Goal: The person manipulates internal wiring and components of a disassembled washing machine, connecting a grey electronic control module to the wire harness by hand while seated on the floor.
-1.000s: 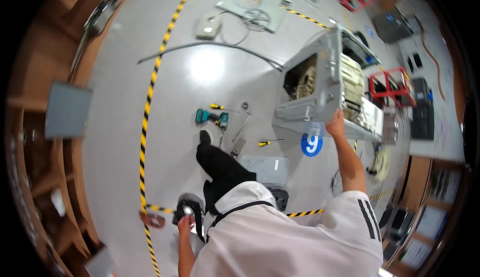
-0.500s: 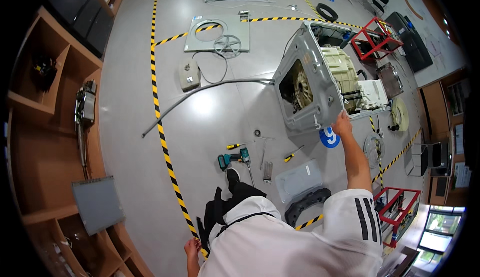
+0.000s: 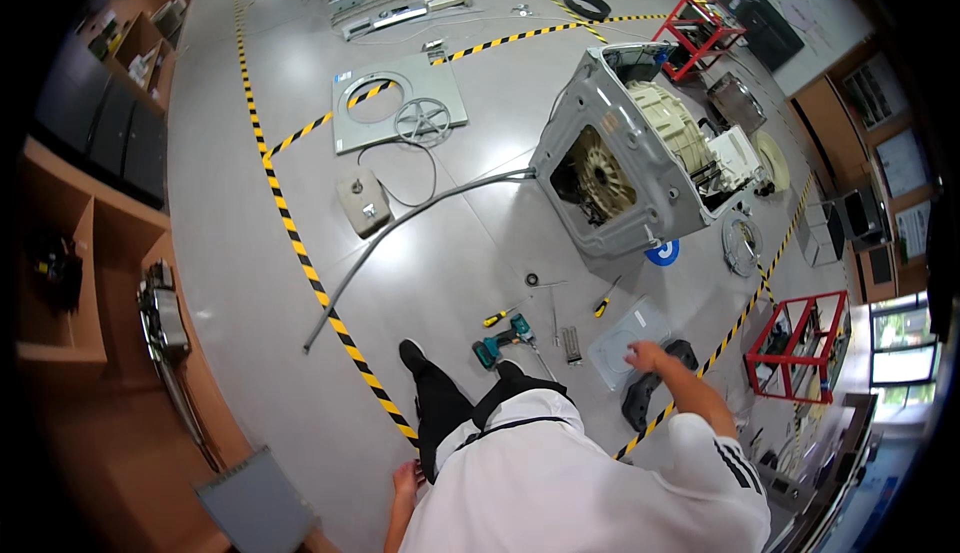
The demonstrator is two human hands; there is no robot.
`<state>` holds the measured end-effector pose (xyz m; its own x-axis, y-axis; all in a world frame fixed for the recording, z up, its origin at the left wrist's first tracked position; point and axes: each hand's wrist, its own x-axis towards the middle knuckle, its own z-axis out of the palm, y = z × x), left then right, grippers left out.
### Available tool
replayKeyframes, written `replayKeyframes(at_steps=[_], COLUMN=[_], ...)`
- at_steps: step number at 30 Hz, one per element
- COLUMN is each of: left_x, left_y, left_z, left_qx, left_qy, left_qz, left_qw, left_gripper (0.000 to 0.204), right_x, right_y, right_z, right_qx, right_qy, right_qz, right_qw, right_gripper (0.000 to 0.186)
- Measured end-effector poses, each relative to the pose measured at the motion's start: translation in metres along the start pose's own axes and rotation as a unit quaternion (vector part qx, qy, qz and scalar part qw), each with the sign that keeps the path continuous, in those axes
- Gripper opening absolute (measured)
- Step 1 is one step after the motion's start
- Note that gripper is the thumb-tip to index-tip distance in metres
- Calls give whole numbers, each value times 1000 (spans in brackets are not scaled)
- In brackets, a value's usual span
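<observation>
My right hand (image 3: 646,356) hangs in the air above a flat translucent grey panel (image 3: 625,338) and a curved black part (image 3: 645,393) on the floor. Its fingers are loosely apart with nothing in them. At my left side, beside my thigh, my left hand (image 3: 407,480) hangs low, empty, its fingers slightly bent and apart. Ahead to the right stands a partly dismantled washing machine (image 3: 640,168): a grey cabinet whose square opening shows a ribbed pulley-like disc, with a cream tub (image 3: 660,113) behind. By my feet lies a teal cordless drill (image 3: 505,341).
Two yellow-handled screwdrivers (image 3: 500,317) and a T-handled wrench (image 3: 555,313) lie ahead. A grey hose (image 3: 430,215) crosses the floor toward a beige block (image 3: 362,203). A metal panel (image 3: 440,88) carries a spoked wheel (image 3: 422,121). Wooden shelving (image 3: 60,393) stands left, red frames (image 3: 800,348) right.
My right hand has left the washing machine cabinet's lower edge and come back toward me, over the translucent panel. The view has shifted, and both my feet now show.
</observation>
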<state>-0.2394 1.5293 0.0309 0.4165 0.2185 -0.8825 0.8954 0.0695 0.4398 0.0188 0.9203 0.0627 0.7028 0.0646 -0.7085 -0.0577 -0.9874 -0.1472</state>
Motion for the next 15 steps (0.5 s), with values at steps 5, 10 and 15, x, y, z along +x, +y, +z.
replayKeyframes(at_steps=[5,10,15], left_x=[54,122,176], left_y=[48,110,205], left_z=[-103,-206,-220], left_qx=[-61,-41,12], left_qy=[14,37,6], left_qz=[-84,-37,-37], left_qw=[995,998,999], left_gripper=[34,33,32], right_x=[-45,-73,-81], right_y=[-105,-219,-268], right_z=[57,61,60], right_qx=[50,203,317], right_qy=[-80,-28,65], right_qz=[27,0,75], right_qw=[995,979,943], right_gripper=[55,53,47])
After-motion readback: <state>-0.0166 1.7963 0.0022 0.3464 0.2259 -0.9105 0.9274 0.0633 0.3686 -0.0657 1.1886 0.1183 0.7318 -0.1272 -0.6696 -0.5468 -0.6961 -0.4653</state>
